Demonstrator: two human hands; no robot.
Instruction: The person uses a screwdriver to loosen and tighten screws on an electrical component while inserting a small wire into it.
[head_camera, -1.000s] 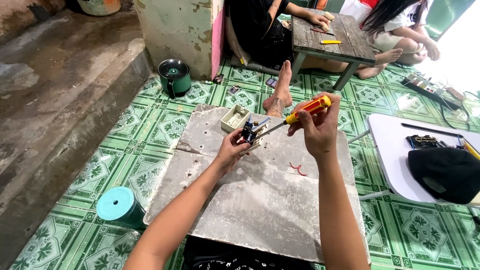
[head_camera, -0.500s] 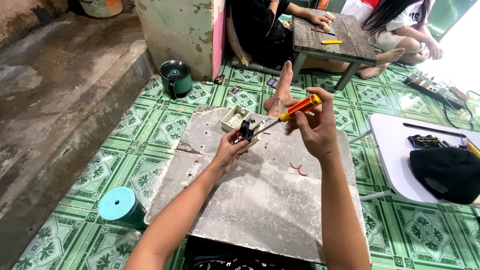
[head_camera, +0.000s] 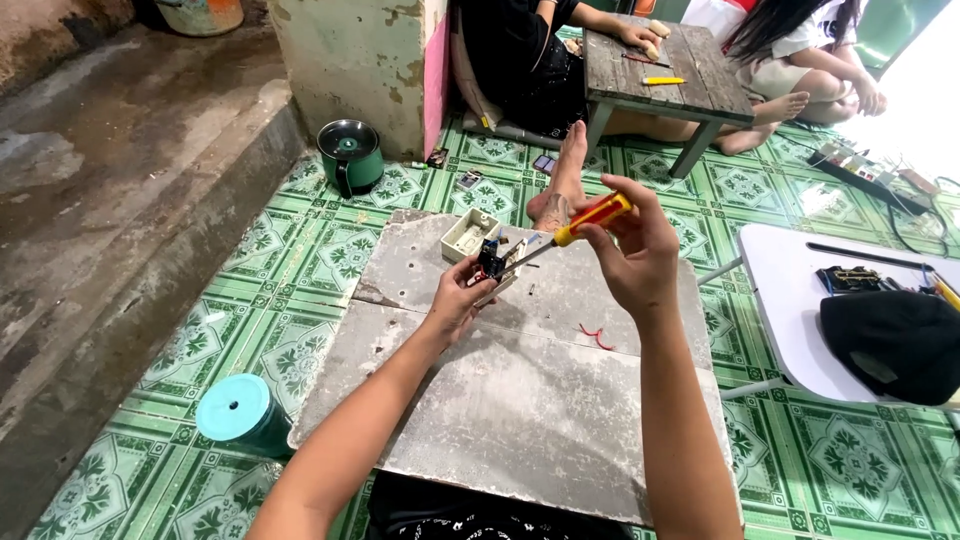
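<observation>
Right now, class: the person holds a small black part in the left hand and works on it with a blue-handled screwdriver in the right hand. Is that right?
Not quite. The head view shows the screwdriver in the right hand has a red and yellow handle, not blue. The left hand does hold the small black part.

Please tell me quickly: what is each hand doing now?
Left hand: closed on a small black electrical part.
Right hand: closed on the red and yellow screwdriver, tip at that part.
</observation>
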